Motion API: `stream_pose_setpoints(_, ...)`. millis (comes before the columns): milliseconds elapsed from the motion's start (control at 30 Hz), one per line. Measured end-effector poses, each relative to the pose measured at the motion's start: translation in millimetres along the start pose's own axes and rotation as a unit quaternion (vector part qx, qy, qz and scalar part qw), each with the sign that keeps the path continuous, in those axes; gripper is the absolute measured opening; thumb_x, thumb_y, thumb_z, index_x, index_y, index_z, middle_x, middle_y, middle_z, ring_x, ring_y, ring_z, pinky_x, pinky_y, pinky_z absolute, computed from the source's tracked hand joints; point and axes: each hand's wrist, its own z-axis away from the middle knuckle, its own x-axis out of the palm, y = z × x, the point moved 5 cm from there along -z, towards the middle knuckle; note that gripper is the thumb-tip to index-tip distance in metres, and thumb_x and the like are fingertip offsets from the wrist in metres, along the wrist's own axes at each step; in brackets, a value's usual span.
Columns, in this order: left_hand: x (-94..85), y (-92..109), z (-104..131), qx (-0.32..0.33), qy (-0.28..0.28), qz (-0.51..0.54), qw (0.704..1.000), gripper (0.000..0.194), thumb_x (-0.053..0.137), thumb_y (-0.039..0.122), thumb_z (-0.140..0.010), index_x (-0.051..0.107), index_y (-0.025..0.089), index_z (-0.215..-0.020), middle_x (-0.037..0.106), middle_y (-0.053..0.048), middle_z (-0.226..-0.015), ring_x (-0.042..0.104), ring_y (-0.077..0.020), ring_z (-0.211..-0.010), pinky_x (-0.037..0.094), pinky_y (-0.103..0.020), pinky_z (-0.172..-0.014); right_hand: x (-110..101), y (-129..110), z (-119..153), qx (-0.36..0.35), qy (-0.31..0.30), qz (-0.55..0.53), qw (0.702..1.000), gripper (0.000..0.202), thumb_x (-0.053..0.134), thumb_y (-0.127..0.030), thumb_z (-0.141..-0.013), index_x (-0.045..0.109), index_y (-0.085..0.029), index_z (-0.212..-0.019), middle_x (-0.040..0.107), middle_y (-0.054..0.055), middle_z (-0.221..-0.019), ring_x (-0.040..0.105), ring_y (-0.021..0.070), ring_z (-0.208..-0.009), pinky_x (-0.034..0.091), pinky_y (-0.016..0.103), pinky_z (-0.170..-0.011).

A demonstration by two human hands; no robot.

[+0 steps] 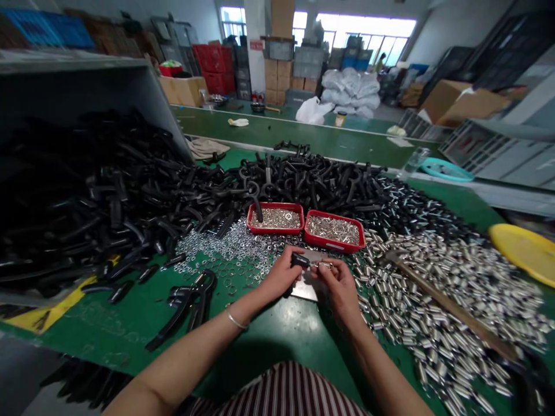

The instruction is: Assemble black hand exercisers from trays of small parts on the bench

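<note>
Over near part of table — left fingers grasping black piece, right fingers pinching spring; spring probably light, stiff, slippery — best gripped around middle.

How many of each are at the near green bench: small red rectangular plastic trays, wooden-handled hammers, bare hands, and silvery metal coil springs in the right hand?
Small red rectangular plastic trays: 2
Wooden-handled hammer: 1
Bare hands, left and right: 2
Silvery metal coil spring in the right hand: 1
Total: 6
</note>
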Motion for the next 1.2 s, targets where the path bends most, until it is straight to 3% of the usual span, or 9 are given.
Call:
stream_pose_setpoints(233, 36.9, -19, 2, -0.065, 0.011, 0.132, 0.989, 0.042, 0.057, 0.020, -0.075, 0.044, 0.020, -0.115, 0.056, 0.006, -0.063, 0.054, -0.0112, -0.053, 0.044, -0.022, -0.053, -7, -1, 10, -0.020, 0.039, 0.041, 0.998, 0.030, 0.076, -0.041, -0.080, 0.063, -0.024, -0.102, 0.069, 0.002, -0.087, 0.064, 0.0185, -0.077, 0.053, 0.032, -0.072)
stream_pose_setpoints(433, 64.6, -21, 29, -0.128, -0.230, 0.158, 0.952, 0.053, 0.061, 0.016, -0.070, 0.042, 0.021, -0.119, 0.062, 0.004, -0.072, 0.044, -0.0057, -0.043, 0.035, -0.018, -0.043, -21, 5, 3, 0.033, -0.054, 0.056, 0.996, 0.029, 0.076, -0.046, -0.077, 0.067, -0.021, -0.089, 0.066, 0.002, -0.085, 0.060, 0.0156, -0.071, 0.051, 0.025, -0.058)
stream_pose_setpoints(533, 72.3, -15, 39, -0.147, -0.291, 0.218, 0.920, 0.044, 0.069, 0.030, -0.076, 0.047, 0.019, -0.113, 0.068, -0.005, -0.087, 0.050, -0.0056, -0.049, 0.042, -0.021, -0.049, -24, 8, 1, 0.102, -0.116, 0.039, 0.987, 0.034, 0.075, -0.051, -0.078, 0.066, -0.022, -0.092, 0.064, 0.000, -0.078, 0.052, 0.0114, -0.052, 0.039, 0.022, -0.038)
stream_pose_setpoints(633, 66.9, -11, 29, -0.167, -0.230, 0.247, 0.926, 0.036, 0.068, 0.045, -0.081, 0.049, 0.018, -0.098, 0.069, -0.007, -0.085, 0.048, -0.0052, -0.048, 0.036, -0.018, -0.044, -32, -5, -11, 0.074, -0.134, 0.092, 0.984, 0.034, 0.073, -0.052, -0.080, 0.069, -0.021, -0.093, 0.066, 0.002, -0.081, 0.056, 0.0130, -0.059, 0.044, 0.024, -0.047)
stream_pose_setpoints(733, 34.8, 0, 5, -0.103, -0.052, 0.246, 0.962, 0.032, 0.067, 0.044, -0.082, 0.048, 0.020, -0.092, 0.069, -0.004, -0.085, 0.051, -0.0061, -0.051, 0.037, -0.017, -0.045, -56, -32, -27, -0.042, -0.077, 0.240, 0.967, 0.028, 0.070, -0.049, -0.084, 0.071, -0.023, -0.092, 0.069, 0.004, -0.089, 0.061, 0.0183, -0.077, 0.049, 0.032, -0.070)
stream_pose_setpoints(800, 7.8, 13, -7, -0.038, 0.027, 0.237, 0.970, 0.030, 0.064, 0.044, -0.084, 0.051, 0.019, -0.095, 0.070, -0.004, -0.093, 0.058, -0.0076, -0.059, 0.046, -0.019, -0.054, -67, -45, -25, -0.110, -0.077, 0.368, 0.920, 0.022, 0.067, -0.046, -0.086, 0.071, -0.024, -0.088, 0.068, 0.004, -0.087, 0.060, 0.0215, -0.081, 0.047, 0.037, -0.077)
stream_pose_setpoints(933, -23.6, 22, -14, 0.000, 0.047, 0.190, 0.981, 0.031, 0.061, 0.046, -0.088, 0.056, 0.017, -0.097, 0.070, -0.006, -0.098, 0.060, -0.0081, -0.064, 0.048, -0.020, -0.058, -56, -28, 18, -0.178, -0.216, 0.543, 0.792, 0.015, 0.059, -0.032, -0.094, 0.070, -0.023, -0.087, 0.066, 0.007, -0.088, 0.058, 0.0250, -0.090, 0.046, 0.040, -0.082)
stream_pose_setpoints(1100, -3.5, 2, -2, -0.035, 0.036, 0.196, 0.979, 0.032, 0.066, 0.047, -0.084, 0.054, 0.018, -0.091, 0.070, -0.003, -0.086, 0.050, -0.0046, -0.052, 0.038, -0.017, -0.049, -28, 13, 62, -0.202, -0.188, 0.689, 0.670, 0.006, 0.060, -0.021, -0.092, 0.066, -0.020, -0.090, 0.064, 0.011, -0.090, 0.056, 0.0284, -0.089, 0.047, 0.042, -0.079)
stream_pose_setpoints(1200, 14.4, -5, 4, -0.042, 0.049, 0.177, 0.982, 0.037, 0.066, 0.052, -0.084, 0.056, 0.018, -0.092, 0.070, -0.003, -0.082, 0.048, -0.0048, -0.050, 0.036, -0.018, -0.048, -24, 11, 61, -0.214, -0.189, 0.672, 0.683, 0.014, 0.056, -0.018, -0.094, 0.064, -0.021, -0.083, 0.063, 0.010, -0.086, 0.056, 0.0276, -0.087, 0.047, 0.042, -0.079)
